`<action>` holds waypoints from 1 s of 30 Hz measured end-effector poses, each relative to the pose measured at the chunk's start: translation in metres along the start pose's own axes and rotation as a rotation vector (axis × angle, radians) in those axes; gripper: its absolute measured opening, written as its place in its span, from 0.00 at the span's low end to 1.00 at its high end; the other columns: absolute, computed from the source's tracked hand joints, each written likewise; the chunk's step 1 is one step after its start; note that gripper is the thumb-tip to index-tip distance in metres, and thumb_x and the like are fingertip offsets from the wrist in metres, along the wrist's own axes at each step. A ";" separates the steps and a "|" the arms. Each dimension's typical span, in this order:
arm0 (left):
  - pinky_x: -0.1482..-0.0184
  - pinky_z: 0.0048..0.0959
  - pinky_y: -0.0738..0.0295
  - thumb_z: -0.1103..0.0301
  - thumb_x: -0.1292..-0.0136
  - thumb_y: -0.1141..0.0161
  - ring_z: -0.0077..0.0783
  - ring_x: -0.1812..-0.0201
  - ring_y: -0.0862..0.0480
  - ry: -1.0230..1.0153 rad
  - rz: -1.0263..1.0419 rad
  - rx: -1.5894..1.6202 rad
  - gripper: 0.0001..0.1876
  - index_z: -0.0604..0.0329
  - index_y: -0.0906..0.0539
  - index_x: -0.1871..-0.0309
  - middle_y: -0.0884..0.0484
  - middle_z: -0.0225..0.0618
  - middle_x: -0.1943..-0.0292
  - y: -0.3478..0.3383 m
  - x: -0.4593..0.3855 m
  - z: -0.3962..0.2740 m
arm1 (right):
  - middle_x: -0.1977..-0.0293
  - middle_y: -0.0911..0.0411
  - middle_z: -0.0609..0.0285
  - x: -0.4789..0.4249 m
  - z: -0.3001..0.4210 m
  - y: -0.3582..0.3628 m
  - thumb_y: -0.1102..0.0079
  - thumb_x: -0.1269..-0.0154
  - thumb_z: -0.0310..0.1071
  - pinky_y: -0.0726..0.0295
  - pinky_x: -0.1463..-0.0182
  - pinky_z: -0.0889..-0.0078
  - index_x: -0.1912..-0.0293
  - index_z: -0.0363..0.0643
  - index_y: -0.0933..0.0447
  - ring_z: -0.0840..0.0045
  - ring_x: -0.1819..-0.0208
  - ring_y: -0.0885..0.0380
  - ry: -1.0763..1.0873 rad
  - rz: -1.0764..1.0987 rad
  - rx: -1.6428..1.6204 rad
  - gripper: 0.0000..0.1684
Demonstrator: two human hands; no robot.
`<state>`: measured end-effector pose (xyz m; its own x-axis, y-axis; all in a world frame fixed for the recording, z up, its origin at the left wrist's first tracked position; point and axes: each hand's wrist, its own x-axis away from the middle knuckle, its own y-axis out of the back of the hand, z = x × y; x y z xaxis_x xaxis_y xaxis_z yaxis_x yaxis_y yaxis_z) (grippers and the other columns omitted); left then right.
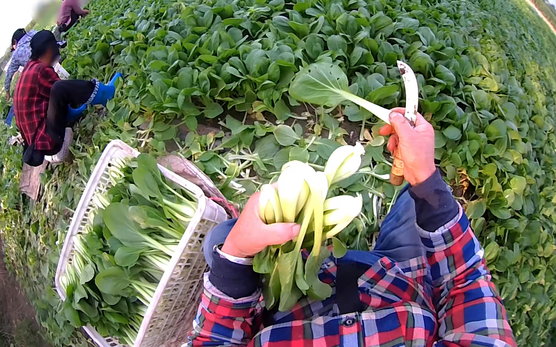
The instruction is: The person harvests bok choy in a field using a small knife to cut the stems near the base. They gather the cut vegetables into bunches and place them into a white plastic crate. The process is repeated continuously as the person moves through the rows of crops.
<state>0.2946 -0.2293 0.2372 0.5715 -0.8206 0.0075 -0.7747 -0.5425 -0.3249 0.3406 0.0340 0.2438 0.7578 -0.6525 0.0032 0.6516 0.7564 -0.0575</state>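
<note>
My left hand point(258, 226) grips a bunch of bok choy point(295, 192) in front of my chest. Their pale stem bases point up and to the right, and the leaves hang down over my lap. My right hand point(413, 145) is raised to the right of the bunch. In it is a curved knife point(409, 88) with a wooden handle point(397, 167), its dirt-marked blade pointing up. Between thumb and fingers the same hand pinches a single bok choy leaf point(321, 84) by its stalk, the blade of the leaf out to the left.
A white plastic crate point(154, 310) filled with bok choy point(128, 248) stands tilted at my left. Loose leaves point(265, 148) litter the ground ahead. Standing bok choy rows point(257, 50) spread forward and right. A co-worker in a red checked shirt point(34, 95) sits at upper left, others beyond.
</note>
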 end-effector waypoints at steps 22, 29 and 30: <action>0.50 0.29 0.32 0.68 0.57 0.41 0.34 0.53 0.26 -0.211 -0.232 0.355 0.31 0.66 0.35 0.46 0.28 0.43 0.52 -0.001 0.022 0.001 | 0.65 0.25 0.59 0.041 0.038 0.007 0.40 0.48 0.38 0.26 0.68 0.82 0.54 0.35 0.33 0.80 0.70 0.25 0.027 0.565 -0.232 0.24; 0.53 0.23 0.32 0.72 0.51 0.42 0.24 0.57 0.26 -0.286 -0.378 0.318 0.22 0.66 0.31 0.50 0.25 0.33 0.58 0.006 0.007 0.010 | 0.70 0.26 0.64 0.052 0.029 -0.061 0.38 0.49 0.38 0.31 0.76 0.88 0.54 0.38 0.32 0.87 0.75 0.29 -0.206 0.643 -0.194 0.23; 0.54 0.23 0.32 0.71 0.51 0.42 0.24 0.57 0.26 -0.264 -0.385 0.371 0.22 0.66 0.31 0.50 0.25 0.33 0.58 0.010 0.006 0.012 | 0.71 0.26 0.66 0.050 0.025 -0.072 0.40 0.47 0.37 0.33 0.80 0.89 0.55 0.39 0.31 0.89 0.78 0.31 -0.227 0.627 -0.199 0.21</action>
<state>0.2938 -0.2374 0.2228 0.8773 -0.4791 -0.0297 -0.3792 -0.6538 -0.6548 0.3325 -0.0525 0.2734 0.9918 -0.0529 0.1167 0.0858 0.9505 -0.2987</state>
